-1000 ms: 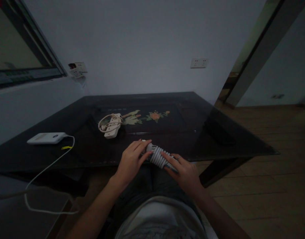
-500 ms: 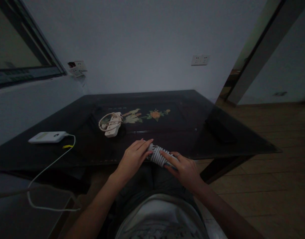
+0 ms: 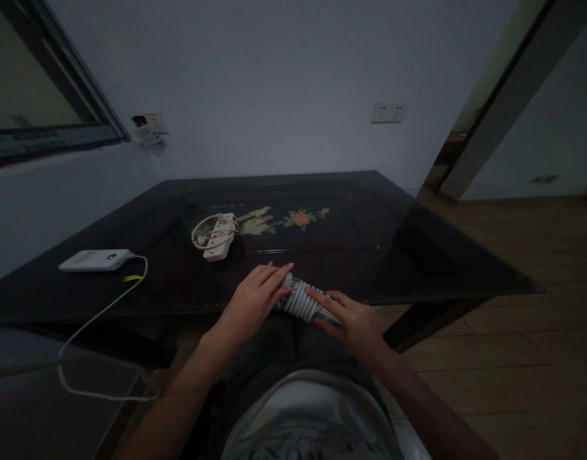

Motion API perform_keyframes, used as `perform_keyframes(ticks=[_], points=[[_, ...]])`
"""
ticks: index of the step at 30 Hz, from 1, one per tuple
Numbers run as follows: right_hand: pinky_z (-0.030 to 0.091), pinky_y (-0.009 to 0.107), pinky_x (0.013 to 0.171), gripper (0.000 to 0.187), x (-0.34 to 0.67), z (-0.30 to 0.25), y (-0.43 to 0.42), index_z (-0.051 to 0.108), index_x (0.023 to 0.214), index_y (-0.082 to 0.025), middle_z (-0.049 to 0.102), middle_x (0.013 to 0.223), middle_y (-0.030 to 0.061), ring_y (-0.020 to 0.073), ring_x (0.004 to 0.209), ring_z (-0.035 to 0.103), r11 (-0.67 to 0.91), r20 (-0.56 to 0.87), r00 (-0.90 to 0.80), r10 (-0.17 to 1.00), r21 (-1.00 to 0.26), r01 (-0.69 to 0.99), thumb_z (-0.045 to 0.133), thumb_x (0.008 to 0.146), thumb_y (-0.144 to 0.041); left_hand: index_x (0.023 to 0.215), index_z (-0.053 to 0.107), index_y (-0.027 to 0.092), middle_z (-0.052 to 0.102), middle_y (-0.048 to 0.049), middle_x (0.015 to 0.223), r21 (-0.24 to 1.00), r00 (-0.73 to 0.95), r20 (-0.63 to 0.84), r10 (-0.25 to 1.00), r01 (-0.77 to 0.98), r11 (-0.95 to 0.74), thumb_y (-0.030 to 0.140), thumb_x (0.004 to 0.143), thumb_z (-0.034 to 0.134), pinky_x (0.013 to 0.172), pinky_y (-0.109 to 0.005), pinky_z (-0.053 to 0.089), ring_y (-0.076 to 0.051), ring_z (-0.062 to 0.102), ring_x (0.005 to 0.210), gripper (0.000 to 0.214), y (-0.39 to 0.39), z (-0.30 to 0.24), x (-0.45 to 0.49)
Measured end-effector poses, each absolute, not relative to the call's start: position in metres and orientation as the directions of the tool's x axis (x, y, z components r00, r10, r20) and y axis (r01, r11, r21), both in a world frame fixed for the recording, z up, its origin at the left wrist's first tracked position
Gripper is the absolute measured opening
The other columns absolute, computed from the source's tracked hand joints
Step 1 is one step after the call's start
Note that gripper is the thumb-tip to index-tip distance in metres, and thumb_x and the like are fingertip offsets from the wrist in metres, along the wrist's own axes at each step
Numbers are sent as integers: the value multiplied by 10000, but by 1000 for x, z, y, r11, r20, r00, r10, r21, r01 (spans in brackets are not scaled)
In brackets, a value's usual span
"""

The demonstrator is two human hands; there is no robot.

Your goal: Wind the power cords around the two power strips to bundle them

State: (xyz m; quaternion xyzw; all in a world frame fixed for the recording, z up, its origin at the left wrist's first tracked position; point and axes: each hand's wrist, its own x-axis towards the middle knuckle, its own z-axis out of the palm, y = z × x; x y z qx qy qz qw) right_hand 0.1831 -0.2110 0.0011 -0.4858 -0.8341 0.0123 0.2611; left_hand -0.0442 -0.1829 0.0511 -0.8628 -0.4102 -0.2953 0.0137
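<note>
A white cord [image 3: 300,301] lies in tight coils around a pale, narrow body that looks like a power strip [image 3: 328,317], at the table's near edge above my lap. My left hand [image 3: 255,297] is closed on its left end, where a white plug [image 3: 288,280] shows between thumb and fingers. Around the right end, my right hand [image 3: 353,322] is wrapped, with a finger resting on the coils. Much of the strip is hidden by cord and fingers.
On the dark table [image 3: 332,268] lies another white power strip [image 3: 219,239] with a loosely looped cord. A white device [image 3: 96,260] sits at the left, its cable [image 3: 99,316] hanging over the edge. A dark flat object [image 3: 425,252] lies at the right. Wall sockets [image 3: 388,112] are behind.
Both hands keep their hold on the cord-wrapped strip, with only a slight shift of the left hand and plug. The whole view has moved a little.
</note>
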Motion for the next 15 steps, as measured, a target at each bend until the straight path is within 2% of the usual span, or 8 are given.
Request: perform_keyframes(ticks=[10,15], points=[[534,286,863,579,180,2,-212,523,1331,-311,667,1092,31,173,940,653,511,442,-310,842,-469,720,696,791,-196,1303,534,181,636,-105,1091,228,419,577,701,742,-630,299,962,398,942,-391,492,-224,568,1047,386,-181,52,-46],[536,287,865,585,179,1,-213,520,1333,-311,668,1085,32,172,930,654,509,442,-307,843,-468,723,696,789,-186,1315,521,223,634,-83,1082,215,460,559,690,723,-657,260,958,405,945,-394,486,-214,571,1035,377,-181,53,-45]])
